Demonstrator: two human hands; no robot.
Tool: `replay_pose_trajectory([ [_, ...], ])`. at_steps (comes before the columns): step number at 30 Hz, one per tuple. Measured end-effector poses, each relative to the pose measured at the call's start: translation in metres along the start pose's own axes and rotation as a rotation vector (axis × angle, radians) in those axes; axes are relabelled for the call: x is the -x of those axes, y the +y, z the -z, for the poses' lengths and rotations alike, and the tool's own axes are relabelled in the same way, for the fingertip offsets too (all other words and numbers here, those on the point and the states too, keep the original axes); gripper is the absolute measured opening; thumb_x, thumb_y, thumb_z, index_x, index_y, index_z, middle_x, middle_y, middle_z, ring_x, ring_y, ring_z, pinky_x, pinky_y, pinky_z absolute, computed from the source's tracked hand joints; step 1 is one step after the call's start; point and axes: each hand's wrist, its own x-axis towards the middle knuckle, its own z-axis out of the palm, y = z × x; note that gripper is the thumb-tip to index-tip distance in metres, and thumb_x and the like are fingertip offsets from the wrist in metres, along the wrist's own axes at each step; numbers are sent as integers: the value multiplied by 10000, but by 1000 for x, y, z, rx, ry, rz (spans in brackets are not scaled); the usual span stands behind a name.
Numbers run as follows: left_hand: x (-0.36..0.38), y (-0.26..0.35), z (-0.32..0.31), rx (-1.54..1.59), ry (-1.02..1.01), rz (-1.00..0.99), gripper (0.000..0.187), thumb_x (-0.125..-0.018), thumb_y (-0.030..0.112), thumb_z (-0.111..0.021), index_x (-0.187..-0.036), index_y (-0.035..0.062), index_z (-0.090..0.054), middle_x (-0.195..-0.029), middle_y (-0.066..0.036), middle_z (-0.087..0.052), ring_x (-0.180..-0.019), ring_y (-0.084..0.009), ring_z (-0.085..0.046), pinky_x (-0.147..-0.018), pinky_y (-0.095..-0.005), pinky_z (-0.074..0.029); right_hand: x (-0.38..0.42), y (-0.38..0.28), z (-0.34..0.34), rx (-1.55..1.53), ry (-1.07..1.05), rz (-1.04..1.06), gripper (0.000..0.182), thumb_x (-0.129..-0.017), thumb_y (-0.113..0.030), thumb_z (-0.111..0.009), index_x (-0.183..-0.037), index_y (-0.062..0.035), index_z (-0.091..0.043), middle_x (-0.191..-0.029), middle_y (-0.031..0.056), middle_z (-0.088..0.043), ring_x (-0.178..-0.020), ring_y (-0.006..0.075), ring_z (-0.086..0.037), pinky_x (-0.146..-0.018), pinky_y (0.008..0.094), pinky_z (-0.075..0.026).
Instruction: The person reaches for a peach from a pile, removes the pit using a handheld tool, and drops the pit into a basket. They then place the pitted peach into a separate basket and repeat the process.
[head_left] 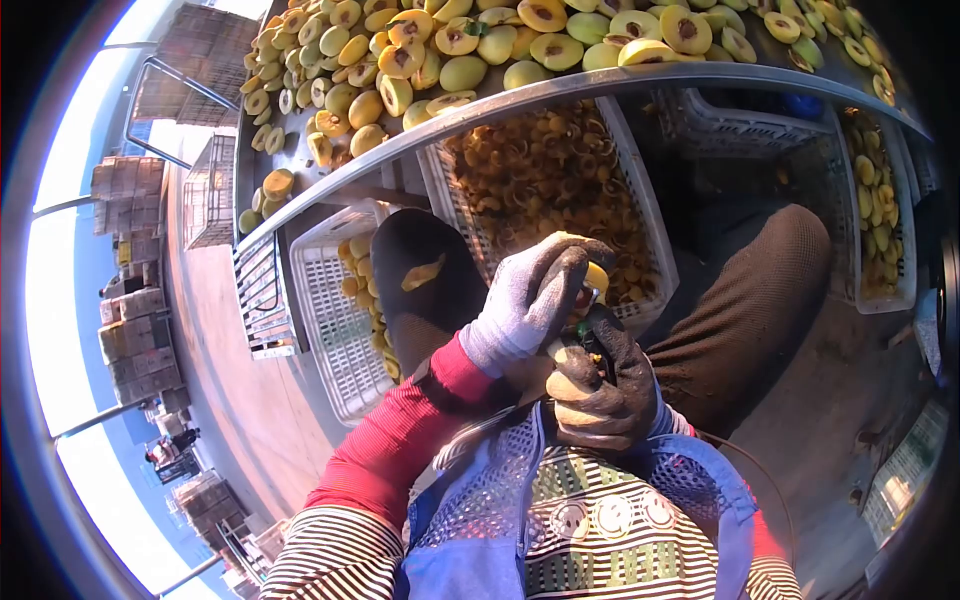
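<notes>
My left hand (535,295), in a white glove with dark fingers, is closed around a yellow piece of fruit (597,277) that looks like a peach half. Much of the fruit is hidden by the fingers. Just below it, my right hand (605,390), in a dark glove with pale fingertips, is wrapped round a small hand tool with a green part (584,328). A bit of metal shows against the fruit, but the tool's exact kind is hidden. Both hands are close together above my lap, in front of a crate of peelings (550,180).
A metal-edged table (480,108) heaped with halved yellow-green fruit (555,50) stands ahead. A white crate (335,330) with fruit is at left, another crate (888,295) at right. My knees (760,270) flank the peelings. Stacked crates (135,340) line the far left.
</notes>
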Motion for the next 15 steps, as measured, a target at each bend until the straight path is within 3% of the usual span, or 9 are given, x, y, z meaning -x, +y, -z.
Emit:
replay_pose_trajectory([
  [2, -5, -6, 4, -191, -48, -205, 277, -971, 227, -450, -1053, 22, -618, -754, -96, -653, -659, -171, -647, -629, -293, -503, -3, 1, 1, -134, -139, -70, 468, -969, -510, -398, -824, -78, -503, -501, -10, -354, -341, 75, -324, -300, 227, -300],
  [4, -9, -10, 6, -174, -84, -205, 312, -982, 264, -441, -1053, 15, -615, -772, -80, -650, -640, -138, -617, -624, -277, -490, -6, 0, 1, -125, -155, -44, 469, -969, -511, -398, -824, -77, -502, -504, -10, -354, -342, 75, -321, -298, 227, -299],
  [7, 0, -1, -5, 261, -10, 125, 394, -1001, 358, -413, -1055, 26, -617, -848, -28, -614, -717, -61, -533, -652, -228, -452, -8, -3, 6, -103, -141, -5, 471, -969, -512, -398, -824, -76, -500, -507, -10, -355, -342, 75, -318, -296, 228, -296],
  [8, 2, -12, -11, 59, 88, -43, 410, -997, 374, -407, -1054, 25, -615, -863, -33, -612, -762, -83, -559, -692, -242, -468, -8, -4, 8, -94, -127, 6, 472, -969, -513, -398, -824, -75, -500, -508, -10, -355, -342, 75, -317, -296, 229, -295],
  [10, 4, -19, -21, 699, 256, 270, 427, -993, 382, -403, -1048, 15, -613, -872, -44, -618, -764, -118, -581, -731, -266, -482, -6, -7, 11, -73, -103, 23, 473, -968, -513, -398, -824, -75, -499, -510, -10, -355, -343, 75, -315, -295, 230, -293],
  [11, 11, -23, -31, 192, 436, -343, 426, -962, 398, -473, -1094, 9, -588, -941, -97, -638, -830, -173, -625, -737, -288, -524, -5, -8, 12, -71, -88, 27, 473, -968, -514, -398, -824, -74, -498, -512, -10, -355, -343, 75, -314, -294, 230, -292],
  [12, 12, -29, -12, 628, 385, 160, 443, -976, 401, -443, -1111, -3, -564, -1016, -115, -631, -905, -174, -620, -798, -291, -515, -6, -10, 14, -67, -68, 31, 474, -968, -514, -398, -824, -74, -497, -513, -10, -355, -343, 75, -312, -293, 230, -291],
  [15, 39, -19, 37, 343, 617, -15, 426, -992, 381, -418, -1107, 0, -571, -1078, -120, -613, -974, -190, -602, -858, -285, -492, -7, -17, 21, -74, 2, 47, 475, -968, -515, -398, -824, -73, -496, -516, -10, -356, -343, 74, -309, -291, 231, -288],
])
